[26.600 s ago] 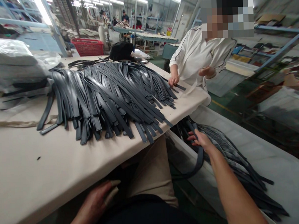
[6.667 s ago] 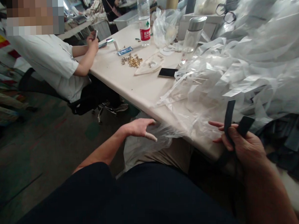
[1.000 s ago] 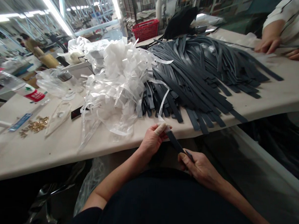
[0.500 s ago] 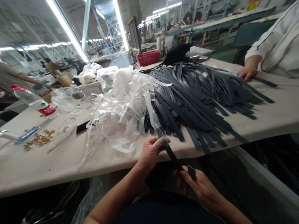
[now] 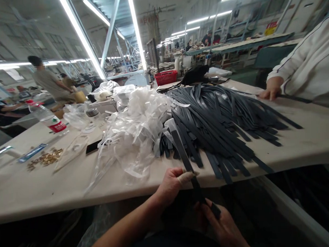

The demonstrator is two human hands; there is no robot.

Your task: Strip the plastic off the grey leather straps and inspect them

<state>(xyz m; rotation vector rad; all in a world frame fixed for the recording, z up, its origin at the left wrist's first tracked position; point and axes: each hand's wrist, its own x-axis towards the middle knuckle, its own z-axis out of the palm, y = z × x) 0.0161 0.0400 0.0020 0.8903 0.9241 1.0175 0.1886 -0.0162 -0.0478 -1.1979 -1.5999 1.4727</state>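
Note:
Closed around a dark grey strap, my left hand grips it at the table's front edge, with a pale covering on the thumb. My right hand is closed on the same strap's lower end, whose tip sticks out past the fingers. White translucent film lies by the strap's upper end. Beyond my hands a large pile of dark grey straps spreads over the table, and a heap of crumpled white film strips sits to its left.
On the left of the table are a plastic bottle, small gold metal pieces, a blue packet and a black phone. A red basket stands behind. At right, a co-worker's hand holds a strap.
My view has tilted slightly. Both hands have moved down and right with the strap, and more of its dark surface shows above my left hand.

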